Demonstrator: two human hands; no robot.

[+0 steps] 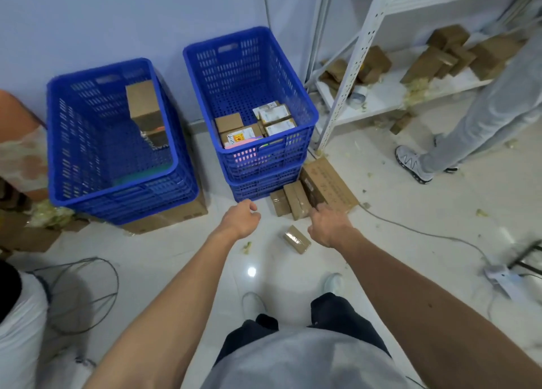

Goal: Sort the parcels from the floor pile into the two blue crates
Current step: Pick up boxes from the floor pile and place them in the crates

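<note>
Your right hand (330, 227) hangs empty, fingers loosely curled, just above the tall parcel (296, 200); a small parcel (297, 239) lies below-left. Your left hand (241, 219), curled and empty, hovers over bare floor (176, 250) before the right crate (305, 107).

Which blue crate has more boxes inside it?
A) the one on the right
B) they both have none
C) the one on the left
A: the right crate holds several small boxes packed along its near end, while the left crate shows only one tall brown box leaning against its right wall.
</note>
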